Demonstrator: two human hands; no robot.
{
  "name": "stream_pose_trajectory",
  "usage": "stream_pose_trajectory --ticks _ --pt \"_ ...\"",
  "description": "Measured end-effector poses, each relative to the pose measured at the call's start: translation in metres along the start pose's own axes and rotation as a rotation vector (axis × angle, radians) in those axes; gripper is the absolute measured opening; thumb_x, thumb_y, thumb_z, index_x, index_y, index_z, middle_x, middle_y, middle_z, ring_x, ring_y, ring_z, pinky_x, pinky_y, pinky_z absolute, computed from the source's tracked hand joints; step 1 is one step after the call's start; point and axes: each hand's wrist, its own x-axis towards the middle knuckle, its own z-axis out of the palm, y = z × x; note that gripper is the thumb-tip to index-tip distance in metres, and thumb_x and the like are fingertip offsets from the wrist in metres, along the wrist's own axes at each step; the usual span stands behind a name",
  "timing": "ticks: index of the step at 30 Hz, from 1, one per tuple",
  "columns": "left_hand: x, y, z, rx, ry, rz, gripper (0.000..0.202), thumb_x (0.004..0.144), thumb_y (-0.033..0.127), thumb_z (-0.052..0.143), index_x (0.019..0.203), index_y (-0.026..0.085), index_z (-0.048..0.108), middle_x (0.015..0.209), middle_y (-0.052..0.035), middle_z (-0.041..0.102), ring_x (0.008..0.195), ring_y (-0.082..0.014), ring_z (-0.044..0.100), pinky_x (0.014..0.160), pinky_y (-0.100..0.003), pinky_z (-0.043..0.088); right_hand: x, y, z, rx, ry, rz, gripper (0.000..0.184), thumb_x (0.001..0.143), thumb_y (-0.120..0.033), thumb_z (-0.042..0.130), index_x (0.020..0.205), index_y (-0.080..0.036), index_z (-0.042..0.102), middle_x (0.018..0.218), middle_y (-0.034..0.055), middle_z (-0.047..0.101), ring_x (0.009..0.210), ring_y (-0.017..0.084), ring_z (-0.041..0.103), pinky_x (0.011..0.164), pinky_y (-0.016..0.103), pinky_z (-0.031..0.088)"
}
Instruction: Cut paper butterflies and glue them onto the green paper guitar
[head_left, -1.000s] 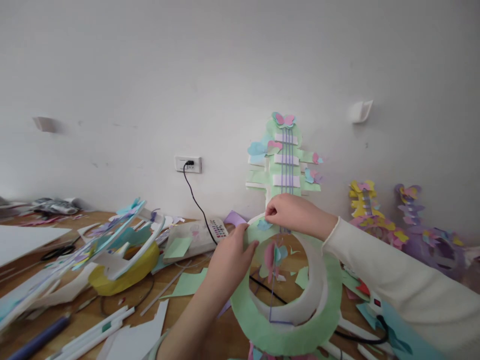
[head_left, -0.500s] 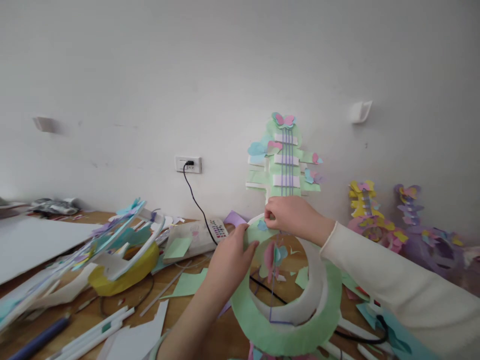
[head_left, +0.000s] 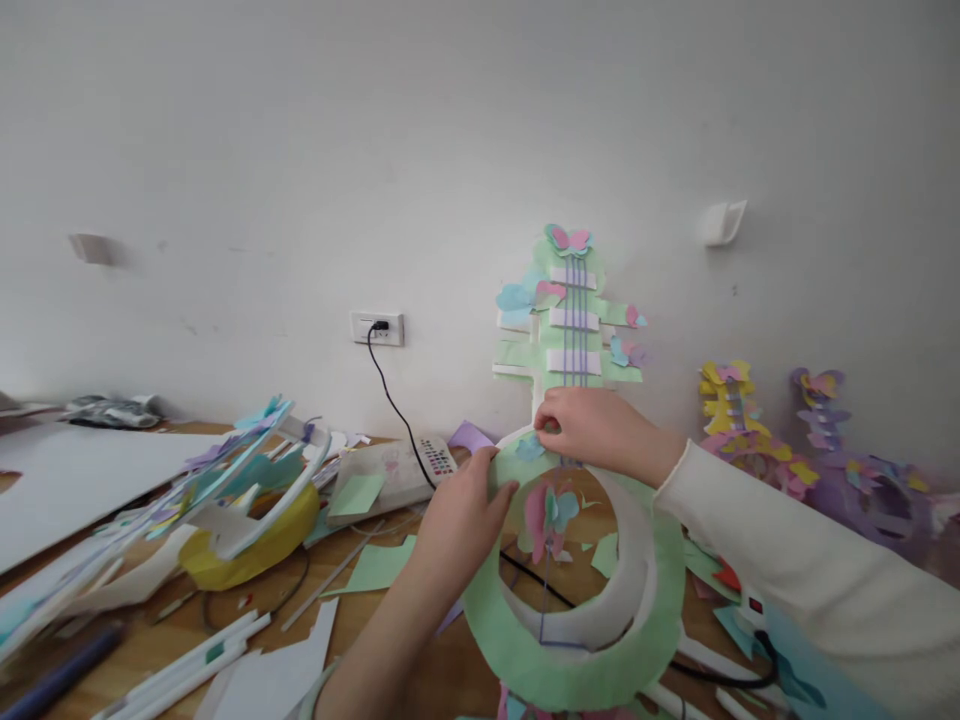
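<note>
A pale-green paper guitar (head_left: 574, 680) stands upright, with a ring-shaped body, a neck with white bands and purple strings (head_left: 576, 335), and paper butterflies on it. My left hand (head_left: 461, 520) is closed on the upper left edge of the ring, thumb in front. At the foot of the neck, my right hand (head_left: 589, 425) is pinched; what is between its fingertips, if anything, is hidden. Just below those fingertips a small blue paper butterfly (head_left: 529, 447) lies on the green ring. Pink and blue paper wings (head_left: 551, 515) show inside the ring's opening.
To the left lie a yellow and white craft frame (head_left: 251, 545), white sticks (head_left: 187, 670), a dark blue pen-like tool (head_left: 64, 675) and paper scraps (head_left: 379, 567). A black cable runs from a wall socket (head_left: 377, 328). Smaller yellow-pink (head_left: 731, 410) and purple (head_left: 862, 490) paper guitars stand at the right.
My right hand has shifted slightly to the right, and more of the small blue butterfly shows beneath it. My left hand and the guitar have barely moved.
</note>
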Motion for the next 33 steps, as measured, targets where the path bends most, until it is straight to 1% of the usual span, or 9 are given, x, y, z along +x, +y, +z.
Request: stream_pose_trajectory --ticks 5,11,19,24,29,33 --pt "0.001 0.000 0.000 -0.017 -0.005 -0.002 0.037 0.087 0.026 0.050 0.122 0.014 0.052 0.112 -0.0149 0.068 0.103 -0.0314 0.063 0.085 -0.038 0.045 0.001 0.000 0.001 0.001 -0.002 -0.010 0.015 0.082 -0.020 0.055 0.080 -0.020 0.070 0.092 0.0016 0.070 0.081 0.017 0.061 0.056 0.027 0.032" --pt "0.001 0.000 0.001 -0.031 0.001 0.013 0.040 0.087 0.027 0.050 0.123 0.012 0.051 0.114 -0.0165 0.067 0.106 -0.0331 0.062 0.087 -0.041 0.045 0.001 -0.002 0.000 -0.012 -0.012 -0.038 0.016 0.083 -0.018 0.055 0.081 -0.019 0.070 0.091 0.0024 0.070 0.078 0.016 0.060 0.056 0.027 0.031" --pt "0.000 0.001 0.000 -0.028 0.009 0.009 0.037 0.087 0.027 0.051 0.121 0.014 0.052 0.112 -0.0154 0.068 0.104 -0.0311 0.063 0.085 -0.038 0.046 0.004 -0.004 -0.004 -0.025 -0.031 -0.022 0.017 0.083 -0.019 0.054 0.083 -0.019 0.071 0.093 0.0025 0.070 0.081 0.018 0.061 0.055 0.027 0.030" --pt "0.000 -0.001 0.001 -0.023 0.021 0.027 0.032 0.086 0.026 0.051 0.117 0.015 0.054 0.110 -0.0146 0.069 0.103 -0.0298 0.064 0.084 -0.037 0.046 0.004 -0.004 -0.009 -0.024 -0.057 -0.044 0.018 0.085 -0.020 0.054 0.084 -0.019 0.072 0.094 0.0027 0.069 0.082 0.017 0.061 0.056 0.027 0.031" --pt "0.000 0.000 0.001 -0.022 0.023 0.019 0.032 0.086 0.026 0.051 0.117 0.016 0.054 0.110 -0.0131 0.069 0.103 -0.0286 0.064 0.085 -0.035 0.046 0.003 -0.004 -0.006 -0.029 -0.047 -0.066 0.019 0.087 -0.019 0.053 0.084 -0.018 0.071 0.094 0.0036 0.069 0.082 0.017 0.061 0.058 0.027 0.032" --pt "-0.001 0.000 0.001 -0.030 0.023 0.029 0.031 0.086 0.026 0.050 0.115 0.016 0.055 0.108 -0.0138 0.069 0.102 -0.0292 0.064 0.084 -0.036 0.046 0.003 -0.004 -0.003 -0.037 -0.019 -0.069 0.016 0.087 -0.019 0.054 0.085 -0.019 0.069 0.095 0.0033 0.069 0.080 0.017 0.061 0.057 0.028 0.031"
